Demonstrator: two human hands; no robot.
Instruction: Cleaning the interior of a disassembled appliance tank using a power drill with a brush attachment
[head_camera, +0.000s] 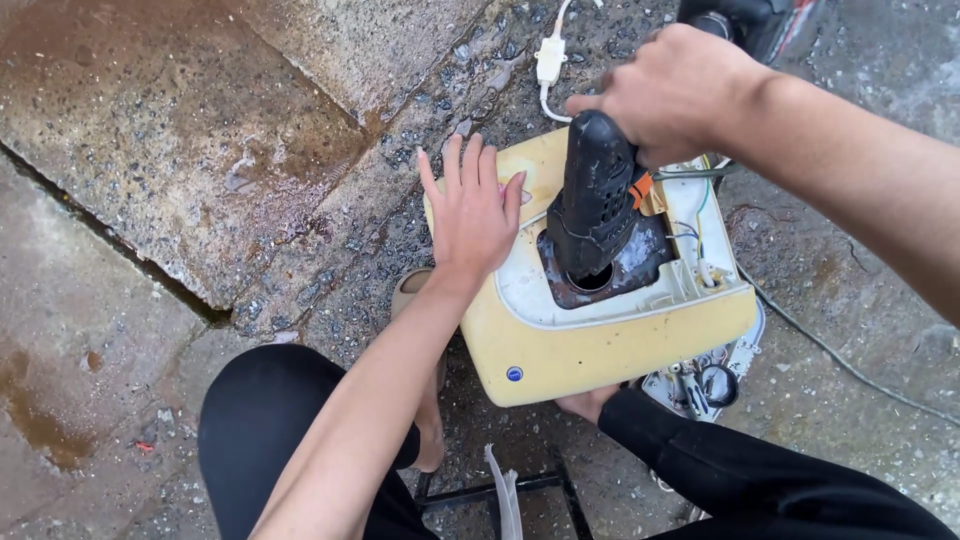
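Wet concrete ground (150, 120) spreads all around. Near the middle sits a yellow plastic casing (590, 350), wires (700, 225) inside at right. Left hand (475, 215) presses flat, fingers spread, on it; right hand (675, 90) grips a black tool (592, 205) standing in its recess.

One label only: small round blue sticker (514, 374) on the front face of the pale yellow plastic housing (600, 350), low on its left corner, near the rounded edge. Dark blue disc with faint light marking inside, too small to make out. It sits well below the left hand (472, 215) that presses flat on the housing's top. No packages, signs or screens in view.
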